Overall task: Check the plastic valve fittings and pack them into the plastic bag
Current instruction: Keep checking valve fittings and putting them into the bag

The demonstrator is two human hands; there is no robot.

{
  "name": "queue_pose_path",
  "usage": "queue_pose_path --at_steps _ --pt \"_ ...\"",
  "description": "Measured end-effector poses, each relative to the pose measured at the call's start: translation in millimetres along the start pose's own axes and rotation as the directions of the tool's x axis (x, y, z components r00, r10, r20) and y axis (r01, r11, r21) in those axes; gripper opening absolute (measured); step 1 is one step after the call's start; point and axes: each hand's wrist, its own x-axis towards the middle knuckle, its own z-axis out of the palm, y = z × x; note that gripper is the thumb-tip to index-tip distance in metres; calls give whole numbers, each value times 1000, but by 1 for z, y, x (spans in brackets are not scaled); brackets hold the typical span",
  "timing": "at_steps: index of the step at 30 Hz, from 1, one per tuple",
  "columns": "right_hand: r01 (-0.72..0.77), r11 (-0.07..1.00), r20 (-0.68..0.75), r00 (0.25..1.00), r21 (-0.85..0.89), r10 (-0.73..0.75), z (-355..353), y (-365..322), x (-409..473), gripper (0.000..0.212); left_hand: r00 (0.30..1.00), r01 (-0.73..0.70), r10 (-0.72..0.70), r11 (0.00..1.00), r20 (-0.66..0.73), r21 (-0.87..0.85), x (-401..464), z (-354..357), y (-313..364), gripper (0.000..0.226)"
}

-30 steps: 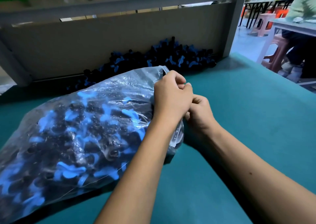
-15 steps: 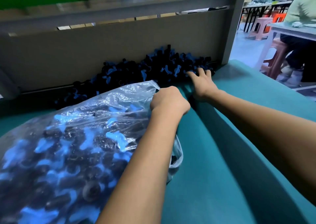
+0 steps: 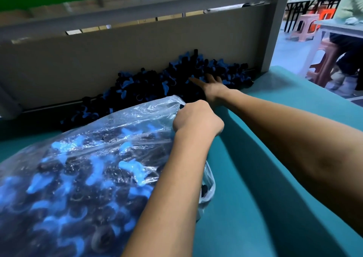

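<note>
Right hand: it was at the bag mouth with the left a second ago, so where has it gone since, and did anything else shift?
The right hand let go of the plastic bag and reached forward to the pile of loose valve fittings by the back panel, fingers spread on it, nothing gripped yet. The left hand still grips the bag's open edge. The bag stays full on the green table.

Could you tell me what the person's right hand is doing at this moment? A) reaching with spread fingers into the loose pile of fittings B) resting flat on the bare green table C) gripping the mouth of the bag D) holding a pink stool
A: the right hand stretches out with fingers spread onto the pile of fittings, while the left hand grips the bag.
</note>
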Motion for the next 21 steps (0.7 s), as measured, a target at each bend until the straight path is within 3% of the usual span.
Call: queue_pose_path --at_steps 4,6,8,10,13,17,21 --pt "27 985 -74 997 171 -15 -1 0 -20 73 1000 -8 8 1000 -5 -19 -4 1 -1 21" --pt "52 993 -85 995 106 -43 4 -3 -40 48 1000 -14 14 999 5 -29 -8 2 -1 20" --pt "74 997 -83 994 21 -72 7 -8 -65 37 1000 -28 28 998 1 -50 -15 3 0 21" --pt "127 991 -112 986 40 -122 10 -10 -93 41 998 -56 55 995 -12 -86 -24 3 -2 20" --pt "231 937 -272 949 263 -157 15 -4 -140 42 995 -99 94 985 -45 -143 -38 2 -5 22" --pt "251 844 -453 892 474 -12 24 3 -190 47 986 -156 141 965 -84 -210 -56 3 -15 12" --pt "174 840 -496 859 515 127 25 11 -216 53 982 -184 166 936 -85 -300 -68 7 -28 18"
